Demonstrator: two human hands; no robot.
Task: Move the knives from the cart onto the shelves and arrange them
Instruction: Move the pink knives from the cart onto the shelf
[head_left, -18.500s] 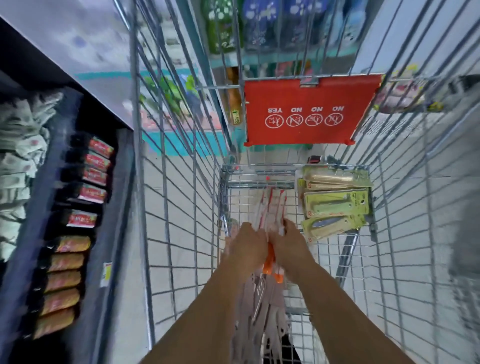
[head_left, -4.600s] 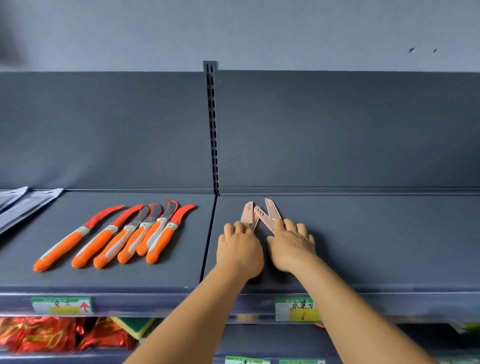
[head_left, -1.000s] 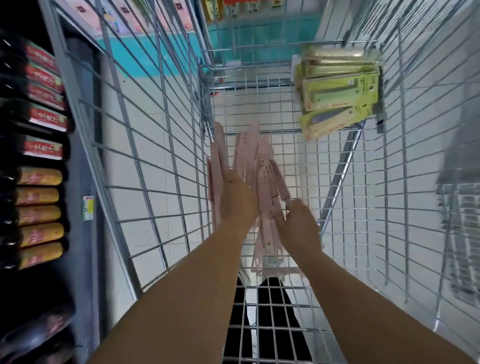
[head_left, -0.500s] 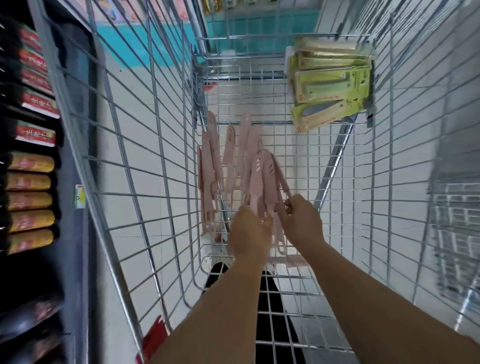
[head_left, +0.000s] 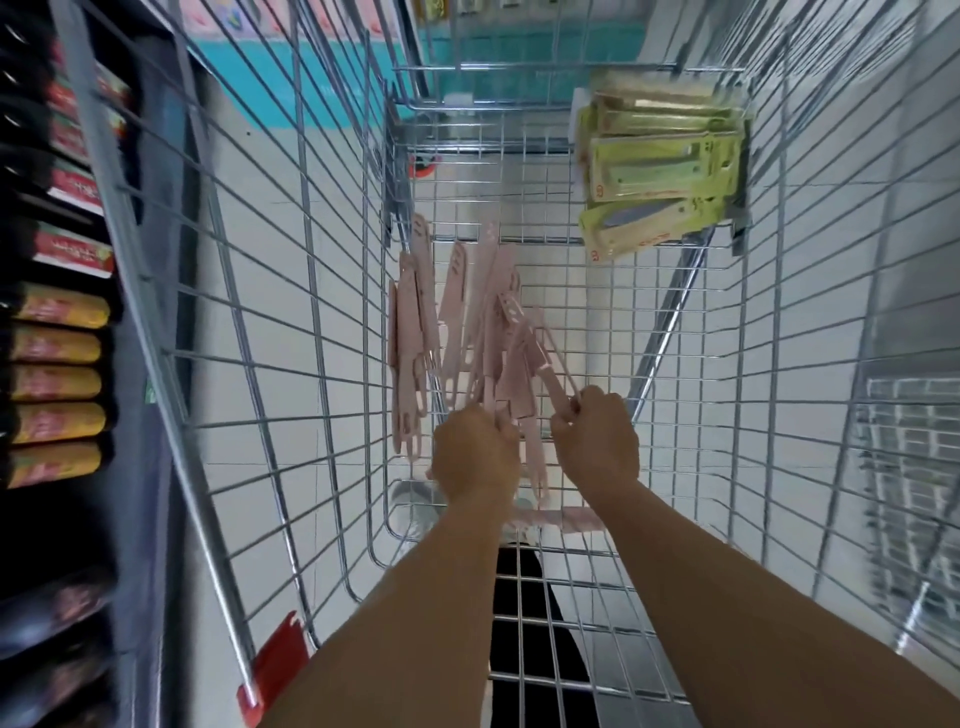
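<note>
From the head camera, looking straight down into a wire shopping cart (head_left: 311, 322), both bare forearms reach in toward the cart's floor. A loose heap of pale pink knives (head_left: 467, 332) lies on the wire bottom near the middle, blades pointing away from the person, with a smaller stack of them lying flat along the left side of the heap and one more lying crosswise close to the near end, partly under the arms. The left hand (head_left: 475, 457) is curled over the near ends of several pink knives in the heap; its grip seems closed round their handles, though the fingers are hidden behind the back of the hand. The right hand (head_left: 597, 441) is curled too, pinching the handle end of one or two pink knives that angle up and away to the left from its fingertips. In the far right corner of the cart a pile of yellow-green carded packs (head_left: 660, 171) leans against the end wall, well apart from the pink heap. Outside the cart on the left, a dark store shelf (head_left: 150, 467) carries rows of red and yellow packets (head_left: 57, 384). A red plastic corner bumper (head_left: 270, 670) shows at the cart's near left rim.
</note>
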